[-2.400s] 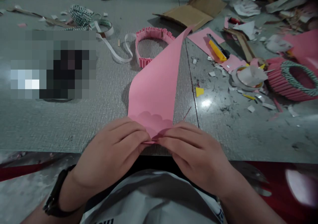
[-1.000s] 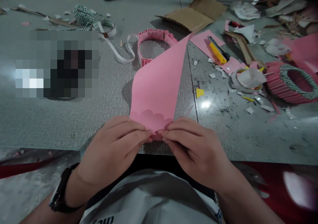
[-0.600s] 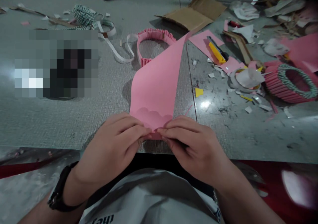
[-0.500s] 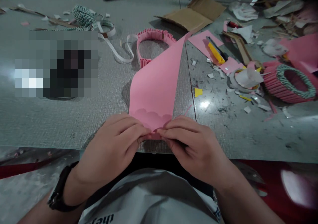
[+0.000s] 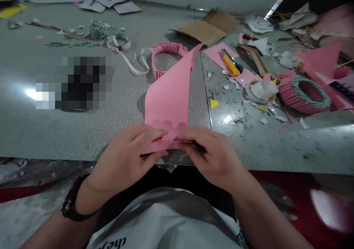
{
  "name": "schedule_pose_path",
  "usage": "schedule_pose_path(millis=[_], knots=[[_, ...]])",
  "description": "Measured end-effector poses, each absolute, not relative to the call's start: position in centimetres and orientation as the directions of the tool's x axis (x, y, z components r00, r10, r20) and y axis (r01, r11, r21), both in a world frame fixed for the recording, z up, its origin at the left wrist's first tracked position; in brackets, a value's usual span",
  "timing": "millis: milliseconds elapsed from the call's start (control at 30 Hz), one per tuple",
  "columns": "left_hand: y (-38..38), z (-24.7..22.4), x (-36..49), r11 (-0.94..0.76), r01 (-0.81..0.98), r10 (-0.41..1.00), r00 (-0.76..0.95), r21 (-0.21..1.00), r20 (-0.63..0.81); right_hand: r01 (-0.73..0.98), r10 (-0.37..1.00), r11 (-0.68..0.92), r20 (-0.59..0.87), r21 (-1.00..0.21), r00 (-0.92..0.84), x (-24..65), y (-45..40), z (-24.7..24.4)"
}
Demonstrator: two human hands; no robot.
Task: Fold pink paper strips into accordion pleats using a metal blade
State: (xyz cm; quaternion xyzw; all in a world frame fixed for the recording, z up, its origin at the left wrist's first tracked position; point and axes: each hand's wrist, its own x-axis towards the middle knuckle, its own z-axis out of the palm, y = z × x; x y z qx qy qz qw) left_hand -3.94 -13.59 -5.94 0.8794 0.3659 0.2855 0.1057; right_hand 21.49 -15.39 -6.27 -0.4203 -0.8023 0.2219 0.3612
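My right fingers (image 5: 184, 134) pinch pink sheet (image 5: 167, 94) at right end of folded strip (image 5: 156, 146). My left fingers (image 5: 159, 133) parted, above and below strip; cannot tell whether gripping. Sheet runs from fingers, near desk (image 5: 118, 112) edge, up and away. Both ends attended, I judge, to level fold. Pleated ring (image 5: 165, 47) beyond fingers, partly behind sheet. Cutter (image 5: 231, 65) beyond right fingers, on pink scrap (image 5: 213, 53), likely parked clear of work. Sheet condition: smooth, plain, far corner curled, scalloped shadow just beyond fingers.
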Motion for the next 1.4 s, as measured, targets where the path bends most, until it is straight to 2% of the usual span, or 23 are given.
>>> schedule_pose_path(millis=[200, 367, 567, 767, 933, 1067, 1200, 1267, 1300, 1367, 1400], knots=[[-13.6, -6.1, -4.2, -0.708, 0.585, 0.705, 0.562, 0.395, 0.432, 0.513, 0.841, 0.537, 0.379, -0.67, -0.386, 21.5, -15.2, -6.2], [-13.4, -6.0, -4.2, -0.678, 0.546, 0.734, 0.528, 0.492, 0.426, 0.421, 0.874, 0.468, 0.335, -0.777, -0.352, 21.5, -14.8, -6.0], [-13.2, -6.4, -4.2, -0.701, 0.552, 0.71, 0.478, 0.452, 0.517, 0.328, 0.935, 0.349, 0.302, -0.878, -0.186, 21.2, -14.8, -6.3], [-12.9, -6.8, -4.7, -0.671, 0.579, 0.733, 0.424, 0.464, 0.531, 0.509, 0.931, 0.262, 0.354, -0.82, 0.091, 22.9, -14.9, -6.8], [-12.5, -6.9, -4.9, -0.68, 0.58, 0.726, 0.45, 0.448, 0.52, 0.671, 0.882, 0.174, 0.418, -0.721, 0.219, 26.6, -14.4, -7.2], [-12.4, -6.6, -4.8, -0.691, 0.578, 0.717, 0.475, 0.434, 0.51, 0.794, 0.867, 0.182, 0.476, -0.58, 0.15, 27.6, -13.7, -7.7], [-11.8, -5.7, -4.5, -0.691, 0.577, 0.722, 0.529, 0.434, 0.446, 0.847, 0.837, 0.266, 0.545, -0.46, 0.034, 27.0, -13.1, -6.7], [-11.0, -4.8, -4.2, -0.689, 0.558, 0.724, 0.553, 0.463, 0.412, 0.819, 0.815, 0.381, 0.574, -0.429, -0.078, 26.4, -12.7, -5.5], [-10.5, -4.3, -4.1, -0.688, 0.541, 0.724, 0.564, 0.484, 0.397, 0.765, 0.785, 0.492, 0.591, -0.415, -0.184, 26.1, -12.5, -4.8], [-9.3, -2.9, -3.9, -0.685, 0.491, 0.711, 0.611, 0.539, 0.347, 0.604, 0.747, 0.642, 0.563, -0.472, -0.354, 25.2, -11.8, -3.2], [-8.6, -2.1, -3.8, -0.679, 0.472, 0.709, 0.619, 0.562, 0.338, 0.551, 0.755, 0.648, 0.536, -0.526, -0.378, 24.7, -11.4, -2.5]])
